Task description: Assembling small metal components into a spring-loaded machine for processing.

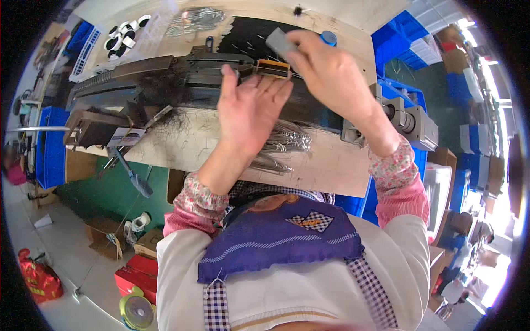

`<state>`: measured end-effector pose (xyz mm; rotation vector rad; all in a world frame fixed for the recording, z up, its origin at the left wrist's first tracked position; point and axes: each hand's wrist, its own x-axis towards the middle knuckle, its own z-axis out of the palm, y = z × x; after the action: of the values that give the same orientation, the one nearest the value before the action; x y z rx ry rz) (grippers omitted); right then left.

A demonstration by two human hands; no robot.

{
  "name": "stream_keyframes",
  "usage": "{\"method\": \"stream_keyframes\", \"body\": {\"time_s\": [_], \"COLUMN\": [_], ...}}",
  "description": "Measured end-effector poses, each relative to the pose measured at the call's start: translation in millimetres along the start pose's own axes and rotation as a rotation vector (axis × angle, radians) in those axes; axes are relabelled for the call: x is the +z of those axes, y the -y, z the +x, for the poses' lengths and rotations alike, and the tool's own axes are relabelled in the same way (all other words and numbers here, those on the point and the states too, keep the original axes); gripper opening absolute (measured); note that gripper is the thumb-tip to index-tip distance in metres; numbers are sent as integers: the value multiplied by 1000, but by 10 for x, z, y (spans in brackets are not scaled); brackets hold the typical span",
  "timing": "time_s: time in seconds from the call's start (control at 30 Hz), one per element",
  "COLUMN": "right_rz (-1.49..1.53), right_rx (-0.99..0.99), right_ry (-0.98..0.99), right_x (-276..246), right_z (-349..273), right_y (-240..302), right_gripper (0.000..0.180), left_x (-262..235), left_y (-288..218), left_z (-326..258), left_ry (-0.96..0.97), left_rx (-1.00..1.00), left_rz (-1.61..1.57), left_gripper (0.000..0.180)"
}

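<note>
My right hand (331, 74) grips a small grey rectangular block (280, 42), fingers wrapped round one end, above a black mat. My left hand (248, 110) is palm up over the bench, thumb apart and fingers stretched out. Just past its fingertips lies an orange-topped dark block (273, 68); whether the fingers bear it or only touch it I cannot tell. Behind both hands runs a long dark metal machine (215, 77), partly covered by my left fingers. Black bristle-like dust (165, 122) is strewn along its front.
Bundles of thin metal wire (287, 140) lie on the wooden bench (326, 171), with more wires (196, 21) at the back. A clear tray (83, 74) holds several white-and-black rolls. A blue-handled tool (135, 179) hangs off the left front edge. Blue crates (406, 38) stand right.
</note>
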<state>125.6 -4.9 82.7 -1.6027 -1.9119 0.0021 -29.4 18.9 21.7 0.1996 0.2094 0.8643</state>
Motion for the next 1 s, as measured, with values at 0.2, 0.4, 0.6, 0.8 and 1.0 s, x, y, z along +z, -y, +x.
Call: {"method": "stream_keyframes", "body": {"time_s": [0.2,0.4,0.6,0.8,1.0], "right_rz": [-331,-491,-297,42,13], "right_rx": [-167,-308,-139,6,-157], "right_ry": [208,162,229,474,407], "right_x": [89,173,156,294,562], "right_z": [-77,-59,-299,-1548,-1647], "right_y": [147,176,-17,50,-119], "right_gripper": [24,19,27,21,23], "left_x": [129,156,19,-261,-130], "left_y": [-60,-123,51,546,332], "left_z": [0,20,51,23,-543], "left_ry": [-136,-104,-161,-223,-20], "left_rx": [54,-24,35,29,-78], "left_rz": [11,16,160,42,308], "left_gripper": [72,61,34,7,42]}}
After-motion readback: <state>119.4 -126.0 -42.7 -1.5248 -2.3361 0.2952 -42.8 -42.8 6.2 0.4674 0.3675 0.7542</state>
